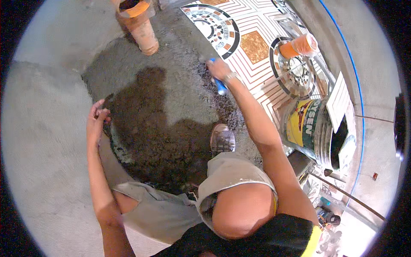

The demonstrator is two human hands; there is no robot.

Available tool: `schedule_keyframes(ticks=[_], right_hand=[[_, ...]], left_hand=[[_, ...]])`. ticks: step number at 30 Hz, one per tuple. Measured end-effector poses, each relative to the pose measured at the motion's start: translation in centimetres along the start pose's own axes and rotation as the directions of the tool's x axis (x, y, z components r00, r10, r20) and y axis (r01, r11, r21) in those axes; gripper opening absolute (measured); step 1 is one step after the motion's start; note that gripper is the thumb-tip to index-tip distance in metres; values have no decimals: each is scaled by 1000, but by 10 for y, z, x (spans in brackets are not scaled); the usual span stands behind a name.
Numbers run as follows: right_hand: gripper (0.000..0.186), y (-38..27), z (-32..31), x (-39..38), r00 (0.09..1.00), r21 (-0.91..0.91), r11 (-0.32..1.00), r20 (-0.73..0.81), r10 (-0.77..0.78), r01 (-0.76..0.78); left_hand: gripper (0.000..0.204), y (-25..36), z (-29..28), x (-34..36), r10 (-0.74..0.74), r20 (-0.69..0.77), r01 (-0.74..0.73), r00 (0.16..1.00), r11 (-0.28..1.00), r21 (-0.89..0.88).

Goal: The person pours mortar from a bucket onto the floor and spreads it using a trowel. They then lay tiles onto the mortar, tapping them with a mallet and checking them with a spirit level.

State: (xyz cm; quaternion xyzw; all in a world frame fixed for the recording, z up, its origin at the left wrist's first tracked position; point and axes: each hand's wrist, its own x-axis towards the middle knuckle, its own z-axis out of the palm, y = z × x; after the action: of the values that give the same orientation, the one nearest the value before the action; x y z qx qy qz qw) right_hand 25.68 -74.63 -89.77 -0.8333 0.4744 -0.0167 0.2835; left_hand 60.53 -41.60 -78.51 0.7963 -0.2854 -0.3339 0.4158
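The blue-handled tool (pixel 221 88), a slim, straight piece whose working end is hidden, is at the right margin of a rough patch of damp grey mortar (pixel 188 100), beside the edge of the patterned tiles. The right hand (pixel 220 70) is closed around it, a pale band circling the wrist. The left hand (pixel 97 115), well apart from the right, is at the mortar's left border with its fingers parted and loosely bent. A broad dark area covers the mortar between the hands; whether it is shadow or wetness, I cannot tell. A dark shoe with a pale edge (pixel 222 138) rests on the lower part of the mortar, just ahead of the person's bare bent knee (pixel 243 210). At the patch's far end rises a dusty orange plastic pipe (pixel 143 36). To the right spread glossy white tiles with red lines and mosaic circles (pixel 255 47), where a second orange pipe, wrapped in clear plastic (pixel 296 47), stands. Nearer, a round plastic bucket with a yellow and dark green label (pixel 306 128) appears tilted, a flat white tile (pixel 337 103) against its mouth. Beyond it, a thin blue hose or cable (pixel 352 60) curves along the grey concrete floor (pixel 379 128).
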Motion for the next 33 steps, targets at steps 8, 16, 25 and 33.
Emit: schedule_keyframes(ticks=[8, 16, 25, 33], right_hand=[[51, 27, 2, -101, 918, 442, 808, 254, 304, -390], [41, -45, 27, -33, 899, 573, 731, 420, 126, -370], [36, -124, 80, -21, 872, 648, 665, 490, 10, -371], [46, -196, 89, 3, 945, 347, 934, 269, -186, 85]], left_hand=[[38, 24, -17, -7, -6, -120, 14, 993, 998, 59], [39, 26, -17, -10, 55, -71, -50, 996, 997, 59], [39, 35, -28, -12, 118, -150, -122, 982, 992, -16], [40, 9, -43, -9, 74, -186, -75, 980, 997, 1]])
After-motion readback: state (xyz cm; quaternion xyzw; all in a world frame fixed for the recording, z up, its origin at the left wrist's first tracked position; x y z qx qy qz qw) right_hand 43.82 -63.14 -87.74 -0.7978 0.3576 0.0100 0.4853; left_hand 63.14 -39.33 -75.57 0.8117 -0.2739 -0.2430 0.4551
